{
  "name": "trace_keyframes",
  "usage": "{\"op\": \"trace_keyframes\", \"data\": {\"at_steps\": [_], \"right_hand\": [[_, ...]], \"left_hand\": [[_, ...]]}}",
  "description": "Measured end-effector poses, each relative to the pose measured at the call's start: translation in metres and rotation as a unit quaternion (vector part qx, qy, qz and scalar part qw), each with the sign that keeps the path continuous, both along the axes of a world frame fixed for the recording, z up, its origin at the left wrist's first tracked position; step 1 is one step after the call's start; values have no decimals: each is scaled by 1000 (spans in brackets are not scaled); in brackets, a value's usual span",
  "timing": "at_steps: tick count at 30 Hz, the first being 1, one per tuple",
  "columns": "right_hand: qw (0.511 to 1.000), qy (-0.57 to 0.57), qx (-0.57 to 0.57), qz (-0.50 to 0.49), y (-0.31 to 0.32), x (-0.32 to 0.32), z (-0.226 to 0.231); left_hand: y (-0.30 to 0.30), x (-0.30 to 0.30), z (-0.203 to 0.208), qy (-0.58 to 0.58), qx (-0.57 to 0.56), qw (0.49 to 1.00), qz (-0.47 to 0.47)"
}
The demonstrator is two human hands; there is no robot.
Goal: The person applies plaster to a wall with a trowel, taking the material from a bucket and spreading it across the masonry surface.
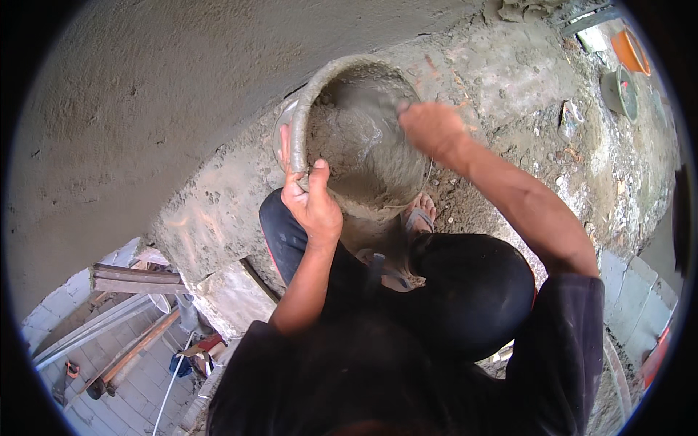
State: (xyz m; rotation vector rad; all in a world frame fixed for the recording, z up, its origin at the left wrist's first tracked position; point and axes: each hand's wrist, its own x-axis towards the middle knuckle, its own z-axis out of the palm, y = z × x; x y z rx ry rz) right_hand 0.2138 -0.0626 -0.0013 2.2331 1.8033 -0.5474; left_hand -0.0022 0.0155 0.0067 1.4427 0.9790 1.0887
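Observation:
A round bucket, its rim crusted with cement, is tilted toward me in front of my knees. Wet grey mortar fills much of its inside. My left hand is closed on the near left rim, thumb over the edge and fingers round the outer wall. Over the right side of the bucket is my right hand, smeared by motion and closed in a fist. Whatever it grips is blurred against the mortar, so its kind cannot be made out.
A grey plastered wall rises on the left. Rough, mortar-spattered ground stretches to the right, with an orange bucket and a grey-green bucket at the far right. Boards and poles lie at lower left, above a tiled lower level.

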Motion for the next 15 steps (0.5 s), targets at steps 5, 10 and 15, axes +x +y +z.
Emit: {"op": "trace_keyframes", "data": {"at_steps": [5,10,15], "right_hand": [[994,20,-72,79,-11,-6,42],[995,11,-72,69,10,7,10],[981,83,-33,173,-6,9,7]], "left_hand": [[-1,-10,-14,-27,-25,999,37],[-7,18,26,68,46,992,-97],[10,0,1,6,-84,993,83]]}}
